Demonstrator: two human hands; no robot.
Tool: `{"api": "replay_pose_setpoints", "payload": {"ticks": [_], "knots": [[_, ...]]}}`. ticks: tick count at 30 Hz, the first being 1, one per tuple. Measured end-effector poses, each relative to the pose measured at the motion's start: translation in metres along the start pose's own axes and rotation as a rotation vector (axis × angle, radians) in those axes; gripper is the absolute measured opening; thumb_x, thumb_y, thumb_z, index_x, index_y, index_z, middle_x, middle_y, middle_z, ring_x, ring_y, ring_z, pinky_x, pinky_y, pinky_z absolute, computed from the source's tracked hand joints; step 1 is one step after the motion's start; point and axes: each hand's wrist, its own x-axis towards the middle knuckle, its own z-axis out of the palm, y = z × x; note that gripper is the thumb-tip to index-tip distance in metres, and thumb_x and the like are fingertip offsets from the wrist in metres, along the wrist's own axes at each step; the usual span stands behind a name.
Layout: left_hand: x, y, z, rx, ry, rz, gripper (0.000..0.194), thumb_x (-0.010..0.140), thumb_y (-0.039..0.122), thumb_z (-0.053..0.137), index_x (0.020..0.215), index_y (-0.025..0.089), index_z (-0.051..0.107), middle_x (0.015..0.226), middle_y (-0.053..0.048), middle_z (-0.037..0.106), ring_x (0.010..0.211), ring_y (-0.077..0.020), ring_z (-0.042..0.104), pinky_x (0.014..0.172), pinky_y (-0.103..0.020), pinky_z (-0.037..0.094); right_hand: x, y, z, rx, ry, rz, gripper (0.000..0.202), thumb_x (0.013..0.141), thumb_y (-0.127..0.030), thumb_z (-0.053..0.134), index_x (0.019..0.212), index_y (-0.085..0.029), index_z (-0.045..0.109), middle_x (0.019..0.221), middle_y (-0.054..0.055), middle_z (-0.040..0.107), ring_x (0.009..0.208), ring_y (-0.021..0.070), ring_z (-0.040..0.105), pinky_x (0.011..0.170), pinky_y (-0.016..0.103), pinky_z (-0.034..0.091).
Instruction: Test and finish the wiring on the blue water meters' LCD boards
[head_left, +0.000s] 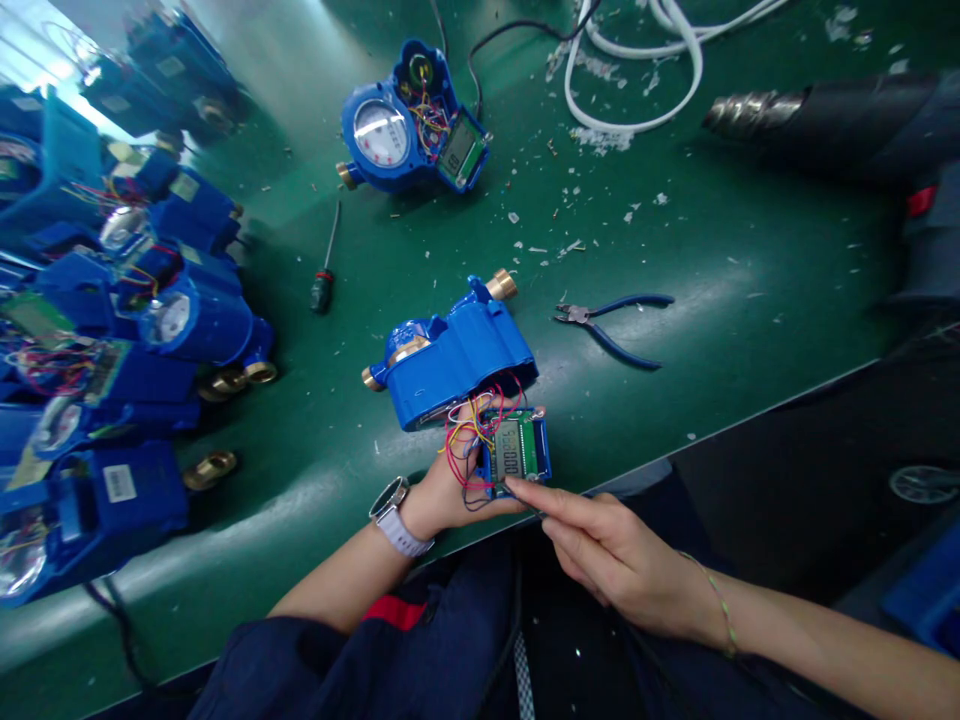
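A blue meter (457,355) with brass ends lies on its side near the table's front edge. Coloured wires (469,430) run from its open housing to a small display module (517,450) with a green board and a lit screen. My left hand (450,490), wearing a watch, holds this module from below and behind, partly hidden by wires. My right hand (615,560) is closed around a thin dark tool (531,505), mostly hidden, with the index fingertip at the module's lower edge.
Several blue meters (187,320) crowd the left side of the green table (450,240). A screwdriver (322,290), another opened meter (412,125), blue-handled pliers (615,325), a white cable (637,125) and a heat gun (825,120) lie around, with small scraps.
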Motion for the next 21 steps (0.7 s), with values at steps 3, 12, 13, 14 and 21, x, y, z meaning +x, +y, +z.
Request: {"api": "replay_pose_setpoints", "payload": {"ticks": [3,12,13,14,21], "knots": [[0.0,-0.003,0.001,-0.05,0.007,-0.024,0.084,0.081,0.053,0.074,0.146,0.025,0.03,0.142,-0.017,0.051,0.135,-0.0351,0.051,0.112,-0.058,0.043,0.0,-0.001,0.0,0.145,-0.028,0.095,0.055,0.102,-0.029,0.035,0.153,-0.008,0.04,0.051,-0.009,0.036,0.041,0.0069,0.033,0.041,0.019,0.029],[0.007,0.009,-0.002,0.097,0.025,0.006,0.076,0.076,0.048,0.08,0.138,0.024,0.042,0.126,-0.014,0.061,0.118,-0.0315,0.061,0.099,-0.054,0.055,0.001,-0.028,-0.032,-0.242,-0.193,0.166,0.051,0.101,-0.02,0.034,0.151,-0.013,0.039,0.058,-0.006,0.046,0.049,0.0096,0.044,0.051,0.021,0.036],[0.008,0.01,-0.002,0.108,0.02,0.001,0.075,0.076,0.047,0.081,0.137,0.024,0.044,0.125,-0.014,0.061,0.117,-0.0317,0.061,0.098,-0.054,0.055,0.0,-0.032,-0.036,-0.308,-0.191,0.158,0.048,0.101,-0.02,0.034,0.148,-0.013,0.04,0.06,-0.006,0.048,0.051,0.0103,0.045,0.052,0.022,0.036],[0.009,0.011,-0.003,0.12,0.016,-0.003,0.074,0.075,0.046,0.081,0.136,0.025,0.046,0.125,-0.014,0.061,0.116,-0.032,0.062,0.097,-0.054,0.056,0.0,-0.035,-0.04,-0.378,-0.183,0.145,0.044,0.102,-0.019,0.033,0.144,-0.013,0.042,0.062,-0.005,0.05,0.053,0.011,0.047,0.054,0.022,0.037],[0.01,0.013,-0.007,0.173,-0.028,0.052,0.076,0.072,0.052,0.082,0.137,0.028,0.05,0.127,-0.013,0.06,0.119,-0.0344,0.06,0.1,-0.056,0.055,-0.004,-0.055,-0.052,-0.693,-0.129,0.009,0.03,0.097,-0.011,0.038,0.12,-0.019,0.056,0.091,0.002,0.069,0.075,0.0149,0.065,0.067,0.026,0.044]]}}
